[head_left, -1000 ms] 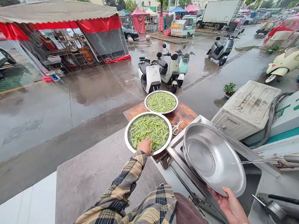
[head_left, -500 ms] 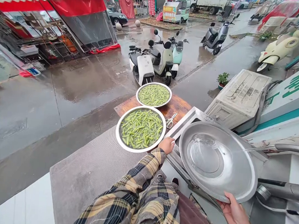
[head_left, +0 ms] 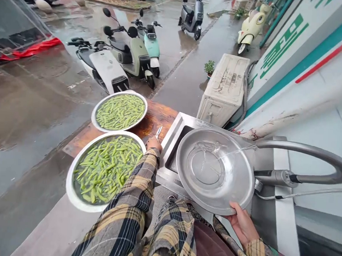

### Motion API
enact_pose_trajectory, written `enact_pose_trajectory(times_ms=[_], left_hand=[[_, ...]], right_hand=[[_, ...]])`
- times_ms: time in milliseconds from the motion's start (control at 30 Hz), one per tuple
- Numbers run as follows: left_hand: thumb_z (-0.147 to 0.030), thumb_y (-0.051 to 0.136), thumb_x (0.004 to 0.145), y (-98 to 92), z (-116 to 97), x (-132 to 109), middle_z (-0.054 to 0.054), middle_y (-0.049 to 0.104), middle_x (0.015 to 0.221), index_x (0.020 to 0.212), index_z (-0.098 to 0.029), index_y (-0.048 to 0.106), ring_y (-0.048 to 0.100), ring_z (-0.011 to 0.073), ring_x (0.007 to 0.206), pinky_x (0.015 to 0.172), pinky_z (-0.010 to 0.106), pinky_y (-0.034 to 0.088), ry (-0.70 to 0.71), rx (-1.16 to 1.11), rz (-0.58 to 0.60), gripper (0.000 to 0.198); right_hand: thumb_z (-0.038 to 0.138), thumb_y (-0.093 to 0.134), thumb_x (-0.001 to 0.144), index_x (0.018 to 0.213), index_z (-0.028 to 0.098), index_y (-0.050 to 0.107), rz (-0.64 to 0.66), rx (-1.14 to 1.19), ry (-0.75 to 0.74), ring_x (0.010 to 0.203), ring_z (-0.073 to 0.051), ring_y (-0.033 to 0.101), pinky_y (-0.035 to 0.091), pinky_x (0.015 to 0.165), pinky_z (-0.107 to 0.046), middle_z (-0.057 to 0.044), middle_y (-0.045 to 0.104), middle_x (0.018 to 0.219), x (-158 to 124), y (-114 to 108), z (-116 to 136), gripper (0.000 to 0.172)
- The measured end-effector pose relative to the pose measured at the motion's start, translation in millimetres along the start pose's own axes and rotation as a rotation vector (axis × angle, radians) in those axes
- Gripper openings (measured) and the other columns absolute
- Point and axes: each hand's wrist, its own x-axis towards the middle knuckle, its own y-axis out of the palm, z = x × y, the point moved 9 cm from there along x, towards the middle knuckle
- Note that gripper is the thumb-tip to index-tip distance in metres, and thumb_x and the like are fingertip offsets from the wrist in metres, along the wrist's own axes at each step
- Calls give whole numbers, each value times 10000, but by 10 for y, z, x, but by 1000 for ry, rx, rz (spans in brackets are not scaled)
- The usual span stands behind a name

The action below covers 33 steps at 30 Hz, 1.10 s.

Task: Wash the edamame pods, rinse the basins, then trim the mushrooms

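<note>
Bean trays (head_left: 69, 187) nearby, right hand (head_left: 242, 225) gripping basin (head_left: 214, 173) under tap (head_left: 303, 149), left hand (head_left: 154, 143) grip unclear.

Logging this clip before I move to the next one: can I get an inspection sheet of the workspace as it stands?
Surface: brown wooden table; steel sink beside it.
Job's things: round steel basin held over the sink, water from the curved steel faucet running into it.
Clutter: near round steel tray of green pods; far round steel tray of green pods; metal scissors.
Hands: right hand grips the basin's near rim; left hand by the scissors, grasp unclear.
Cables: thin grey line under the faucet.
Surroundings: wet pavement, parked scooters, air-conditioner unit.
</note>
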Motion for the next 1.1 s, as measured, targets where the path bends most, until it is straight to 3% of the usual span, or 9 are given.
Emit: enact_pose_trajectory(times_ms=[267, 367, 500, 700, 800, 867, 933, 1033, 1100], left_hand=[[-541, 629, 751, 38, 102, 417, 231, 454, 1317, 1200, -146, 571, 451, 412, 1226, 967, 507, 401, -115, 133, -24, 601], [-546, 683, 686, 20, 144, 485, 226, 479, 1319, 1153, -152, 585, 434, 405, 1251, 976, 496, 396, -150, 148, -64, 619], [-468, 668, 710, 51, 95, 457, 199, 600, 1217, 1103, -170, 563, 551, 375, 1149, 952, 494, 404, -139, 61, 7, 504], [-413, 537, 816, -684, -250, 207, 117, 685, 991, 1037, -198, 555, 630, 302, 986, 859, 406, 442, -91, -138, -347, 309], [-444, 536, 825, -998, -380, -36, 50, 667, 897, 953, -202, 581, 620, 228, 887, 807, 329, 442, -22, -370, -404, 278], [-441, 586, 791, -1052, -398, -294, 12, 637, 833, 879, -184, 600, 592, 173, 816, 762, 274, 433, 65, -561, -365, 271], [-380, 586, 784, -872, -321, -614, -12, 583, 712, 794, -161, 608, 555, 136, 726, 700, 240, 422, 83, -789, -212, 221], [-327, 616, 761, -197, -163, -1211, -48, 498, 587, 859, -163, 639, 481, 103, 563, 591, 224, 401, -86, -1132, 198, 192], [-392, 618, 778, 176, -61, -1623, -42, 492, 562, 874, -155, 640, 453, 100, 505, 537, 231, 388, -218, -1245, 312, 256]], right_hand=[[251, 811, 590, 834, 181, 661, -73, 81, 0, 790, -216, 678, 570, 635, -302, -13, 746, 879, -84, 44, 166, 295], [254, 812, 586, 811, 177, 656, -69, 115, 21, 757, -210, 671, 571, 632, -311, -15, 740, 843, -88, 107, 191, 284], [266, 795, 620, 764, 170, 661, -23, 107, 40, 676, -187, 653, 562, 587, -291, -14, 732, 770, -52, 188, 189, 219], [243, 796, 616, 757, 160, 663, -6, 89, 7, 665, -178, 665, 565, 591, -267, -4, 734, 758, -5, 225, 208, 211], [241, 784, 622, 781, 167, 670, 16, 61, 19, 693, -186, 680, 584, 629, -275, 4, 745, 776, 38, 213, 176, 209], [242, 779, 619, 818, 182, 670, 22, 40, 31, 706, -191, 685, 590, 631, -277, 7, 748, 792, 76, 170, 143, 234], [240, 781, 605, 864, 195, 669, 18, 18, 50, 711, -192, 686, 597, 630, -284, 12, 749, 817, 127, 111, 109, 286], [225, 783, 578, 919, 216, 668, 16, -34, 56, 708, -183, 681, 599, 607, -282, 25, 745, 858, 211, 52, 115, 359], [215, 788, 563, 945, 228, 665, 29, -78, 44, 697, -179, 677, 585, 553, -267, 27, 742, 869, 247, 43, 152, 402]])
